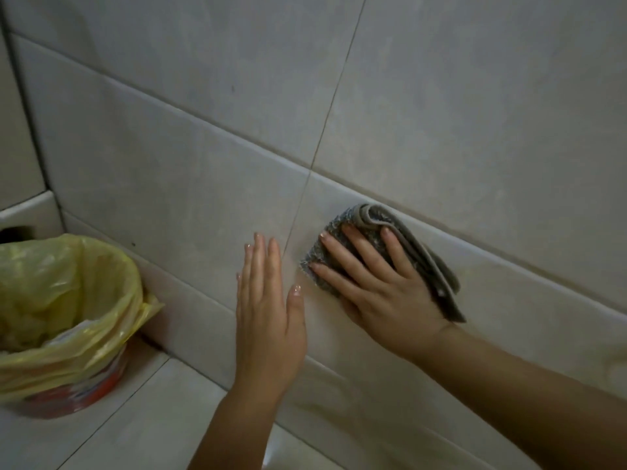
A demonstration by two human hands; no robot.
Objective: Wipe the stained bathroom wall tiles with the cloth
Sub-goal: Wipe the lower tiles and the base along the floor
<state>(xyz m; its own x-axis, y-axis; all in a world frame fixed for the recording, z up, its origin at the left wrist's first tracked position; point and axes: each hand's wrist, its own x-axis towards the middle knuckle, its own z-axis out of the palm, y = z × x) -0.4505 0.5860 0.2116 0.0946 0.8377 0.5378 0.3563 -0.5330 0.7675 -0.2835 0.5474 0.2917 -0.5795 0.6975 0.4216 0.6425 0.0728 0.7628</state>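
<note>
The right grip [380, 286] is spread, with straight fingers pressed flat on the cloth [427, 262]; the cloth is pinned against the wall tiles [169, 198] and is not pinched. The cloth is grey and folded, with a rolled fold shown above the fingertips and a flap hanging past the little-finger side of the hand. It is located just below a horizontal grout joint.

The left grip [268, 317] is held flat with its fingers together, just beside the cloth. Whether it is in contact with the tile cannot be told. A vertical grout line [298, 212] is seen between the two grips.

A waste bin [84, 398] lined with a yellow bag [68, 283] is placed on the floor [152, 418] to the left, close to the wall and well apart from the cloth.
</note>
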